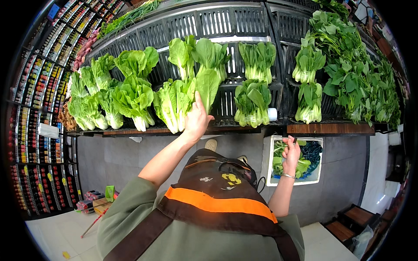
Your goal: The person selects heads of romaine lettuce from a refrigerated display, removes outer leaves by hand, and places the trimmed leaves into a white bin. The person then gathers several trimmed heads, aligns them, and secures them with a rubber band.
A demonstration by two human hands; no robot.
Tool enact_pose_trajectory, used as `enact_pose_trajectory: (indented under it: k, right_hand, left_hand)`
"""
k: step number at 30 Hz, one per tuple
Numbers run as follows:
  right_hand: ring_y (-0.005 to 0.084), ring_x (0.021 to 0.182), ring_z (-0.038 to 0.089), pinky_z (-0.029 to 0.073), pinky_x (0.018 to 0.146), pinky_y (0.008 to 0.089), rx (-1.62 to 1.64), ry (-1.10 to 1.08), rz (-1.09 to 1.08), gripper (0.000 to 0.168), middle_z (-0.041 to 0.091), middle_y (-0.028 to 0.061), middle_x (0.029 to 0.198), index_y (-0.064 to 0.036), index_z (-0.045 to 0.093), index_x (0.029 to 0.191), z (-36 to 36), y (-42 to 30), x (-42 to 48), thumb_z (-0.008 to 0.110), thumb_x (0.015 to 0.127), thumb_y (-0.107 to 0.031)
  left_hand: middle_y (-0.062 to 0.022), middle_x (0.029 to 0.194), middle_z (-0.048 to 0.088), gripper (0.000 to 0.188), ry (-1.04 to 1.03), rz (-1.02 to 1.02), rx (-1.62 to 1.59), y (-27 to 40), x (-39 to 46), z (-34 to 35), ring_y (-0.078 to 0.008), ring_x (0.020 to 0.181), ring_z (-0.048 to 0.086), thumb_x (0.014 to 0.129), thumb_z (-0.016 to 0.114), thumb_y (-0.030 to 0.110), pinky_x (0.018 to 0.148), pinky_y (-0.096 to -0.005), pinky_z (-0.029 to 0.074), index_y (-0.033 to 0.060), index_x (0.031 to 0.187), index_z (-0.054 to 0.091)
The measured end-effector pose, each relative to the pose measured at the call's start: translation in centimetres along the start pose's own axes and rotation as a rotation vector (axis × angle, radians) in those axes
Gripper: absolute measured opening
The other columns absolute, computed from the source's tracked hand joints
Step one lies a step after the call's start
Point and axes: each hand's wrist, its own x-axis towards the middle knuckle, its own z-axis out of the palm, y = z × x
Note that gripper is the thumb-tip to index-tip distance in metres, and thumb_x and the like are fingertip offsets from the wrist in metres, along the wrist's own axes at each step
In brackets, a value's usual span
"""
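Note:
My left hand (197,119) is at the front of the black slatted vegetable rack, with its index finger along a broad-leaved green (209,86). The base of that green is hidden behind my palm, and the fingers appear closed around it. Just left of it stand pale-ribbed lettuce heads (173,104). Over a white foam box (269,163) on the floor, my right hand (290,153) grips a small dark object (295,140), too little of it showing to name. Loose green leaves (303,164) and dark blue-green material (312,151) lie in the box.
Bundled bok choy (253,101) stands right of my left hand, beside a white cylindrical item (272,114). Further right are more bundles (308,101) and a leafy heap (359,81). Napa cabbages (86,111) fill the left end. A wooden front edge (329,129) borders the rack. Bottle shelves (39,130) line the left.

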Motion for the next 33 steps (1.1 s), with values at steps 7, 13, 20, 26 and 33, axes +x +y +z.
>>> enact_pose_trajectory:
  k: [7,13,20,26,33]
  right_hand:
    - [-0.0006,0.045,0.029,0.022,0.038,0.0158,-0.174,-0.169,0.057,0.025,0.065,0.0055,0.088,-0.004,0.052,0.115,4.6,0.3,-2.6,0.054,0.094,-0.016]
    - [-0.0013,0.049,0.034,0.025,0.04,0.0153,-0.407,-0.536,-0.031,0.026,0.066,0.0021,0.087,-0.005,0.051,0.112,10.7,2.6,-5.6,0.056,0.093,-0.022]
    - [0.0107,0.097,0.057,0.043,0.084,0.0234,-0.333,-0.743,0.106,0.039,0.065,0.0074,0.107,0.002,0.049,0.125,17.0,5.5,-6.0,0.058,0.092,-0.016]
    - [0.0009,0.059,0.036,0.029,0.049,0.0167,-0.252,-0.725,0.14,0.045,0.055,-0.0058,0.086,-0.005,0.045,0.134,21.5,5.8,-5.8,0.056,0.092,-0.015]
    - [-0.0003,0.054,0.034,0.028,0.045,0.0165,-0.294,-0.588,0.136,0.046,0.06,-0.0027,0.106,-0.004,0.046,0.134,22.1,7.4,-5.4,0.055,0.091,-0.014]
  left_hand:
    - [-0.0196,0.085,0.059,0.098,-0.126,0.036,0.15,0.1,0.4,-0.4,-0.0346,0.063,0.063,0.071,0.077,0.033,0.053,-0.0426,0.05,0.0194,0.148,0.019]
    - [-0.0146,0.071,0.061,0.083,-0.181,0.164,0.246,-0.8,1.9,-0.4,-0.031,0.059,0.064,0.076,0.071,0.037,0.05,-0.0406,0.049,0.0208,0.145,0.029]
    - [-0.0123,0.069,0.063,0.074,-0.167,0.269,0.169,-1.6,1.5,-0.9,-0.0294,0.056,0.064,0.076,0.071,0.033,0.048,-0.04,0.049,0.0226,0.141,0.038]
    - [-0.0131,0.069,0.065,0.055,-0.131,0.27,0.005,-2.5,1.3,-4.7,-0.0291,0.057,0.064,0.081,0.068,0.03,0.051,-0.0393,0.051,0.0211,0.132,0.05]
    - [-0.0139,0.076,0.068,0.026,0.204,-0.123,-0.319,-10.3,10.0,-8.4,-0.0287,0.068,0.067,0.087,0.062,0.033,0.061,-0.0369,0.051,0.0088,0.09,0.071]
